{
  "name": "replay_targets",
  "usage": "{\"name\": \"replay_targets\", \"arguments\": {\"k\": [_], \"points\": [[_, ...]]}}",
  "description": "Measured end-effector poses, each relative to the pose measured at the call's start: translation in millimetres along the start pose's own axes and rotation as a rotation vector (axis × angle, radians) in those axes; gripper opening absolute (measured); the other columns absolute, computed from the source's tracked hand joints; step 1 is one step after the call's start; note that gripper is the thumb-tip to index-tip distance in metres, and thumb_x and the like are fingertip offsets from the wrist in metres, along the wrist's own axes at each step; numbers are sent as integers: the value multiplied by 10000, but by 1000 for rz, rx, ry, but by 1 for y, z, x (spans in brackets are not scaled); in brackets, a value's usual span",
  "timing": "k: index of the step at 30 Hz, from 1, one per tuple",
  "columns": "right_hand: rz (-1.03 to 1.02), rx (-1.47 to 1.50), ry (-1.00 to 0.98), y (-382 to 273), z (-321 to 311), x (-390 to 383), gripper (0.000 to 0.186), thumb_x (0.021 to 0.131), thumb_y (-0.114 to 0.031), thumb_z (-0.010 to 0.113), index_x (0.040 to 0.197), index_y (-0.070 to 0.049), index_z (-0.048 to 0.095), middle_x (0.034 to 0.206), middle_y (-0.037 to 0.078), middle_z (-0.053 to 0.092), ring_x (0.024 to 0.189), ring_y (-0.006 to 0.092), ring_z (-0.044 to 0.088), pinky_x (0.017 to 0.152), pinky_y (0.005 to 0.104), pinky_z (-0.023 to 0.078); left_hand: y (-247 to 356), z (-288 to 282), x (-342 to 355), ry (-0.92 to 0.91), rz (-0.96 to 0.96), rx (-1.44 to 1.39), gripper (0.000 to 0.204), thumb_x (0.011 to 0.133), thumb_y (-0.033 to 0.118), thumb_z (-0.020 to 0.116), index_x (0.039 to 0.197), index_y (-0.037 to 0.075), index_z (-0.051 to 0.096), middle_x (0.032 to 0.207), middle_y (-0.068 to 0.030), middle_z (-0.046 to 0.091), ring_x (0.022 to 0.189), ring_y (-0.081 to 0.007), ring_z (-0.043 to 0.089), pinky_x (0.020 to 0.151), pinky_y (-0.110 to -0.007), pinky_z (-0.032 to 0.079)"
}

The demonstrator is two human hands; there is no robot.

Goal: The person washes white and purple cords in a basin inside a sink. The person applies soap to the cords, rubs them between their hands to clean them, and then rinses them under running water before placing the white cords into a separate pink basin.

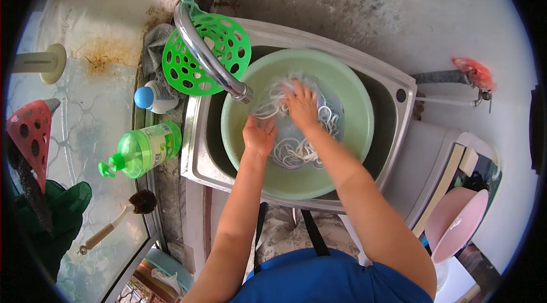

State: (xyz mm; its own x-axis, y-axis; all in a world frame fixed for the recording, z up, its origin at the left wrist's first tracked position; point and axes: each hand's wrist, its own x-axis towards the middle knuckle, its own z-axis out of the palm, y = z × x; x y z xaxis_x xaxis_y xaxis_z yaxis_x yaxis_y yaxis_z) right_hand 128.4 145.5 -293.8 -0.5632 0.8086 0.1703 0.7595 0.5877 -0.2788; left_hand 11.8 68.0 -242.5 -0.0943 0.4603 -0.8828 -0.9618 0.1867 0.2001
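A pale green basin sits in the metal sink, with water and a tangle of white cords in it. My right hand lies on the cords towards the far side, fingers spread and slightly blurred. Some whitish, blurred strands show around its fingertips. At the basin's left part, my left hand is turned partly palm up, its fingers apart and loosely bent. A strand of cord runs close to its fingertips; whether they touch cannot be made out.
A curved chrome faucet reaches over the basin's left rim, a green perforated scoop hanging at it. Left of the metal sink are a green pump bottle, a blue-capped bottle and a brush. A pink bowl stands right.
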Motion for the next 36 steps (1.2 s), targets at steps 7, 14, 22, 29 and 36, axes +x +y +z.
{"name": "replay_targets", "arguments": {"k": [7,14,22,29,36], "points": [[158,722,278,-90,-40,-26,284,723,-242,665,930,-87,548,1006,137,514,783,371,571,627,468,474,0,-28,52,-378,-27,-148,362,949,360,367,1153,86,486,1153,-122,531,1048,-291,509,899,-417,433],[507,420,73,-35,-31,14,151,795,-250,608,772,-101,608,829,115,593,679,332,593,543,439,456,-14,20,-7,-392,75,23,349,962,270,342,1198,68,501,1224,-83,521,1117,-219,493,1008,-380,347],[395,373,-8,-20,-18,16,241,830,-295,566,743,-73,532,804,139,543,722,346,568,590,464,446,0,3,-13,-420,19,-50,458,948,370,350,1252,43,455,1315,-104,440,1225,-263,386,1016,-387,314],[-348,-37,-177,4,-7,9,337,851,-252,508,1145,-91,538,1190,143,468,1138,288,426,863,558,346,15,-12,8,27,18,107,689,914,445,379,1429,78,105,1477,-111,165,1355,-292,179,1091,-436,138],[234,168,-131,-56,-16,-17,327,765,-114,530,1084,-151,591,1094,113,504,1029,262,485,869,480,350,5,-18,44,-165,49,96,529,926,440,332,1311,78,364,1306,-146,427,1211,-363,377,1016,-506,275]]}}
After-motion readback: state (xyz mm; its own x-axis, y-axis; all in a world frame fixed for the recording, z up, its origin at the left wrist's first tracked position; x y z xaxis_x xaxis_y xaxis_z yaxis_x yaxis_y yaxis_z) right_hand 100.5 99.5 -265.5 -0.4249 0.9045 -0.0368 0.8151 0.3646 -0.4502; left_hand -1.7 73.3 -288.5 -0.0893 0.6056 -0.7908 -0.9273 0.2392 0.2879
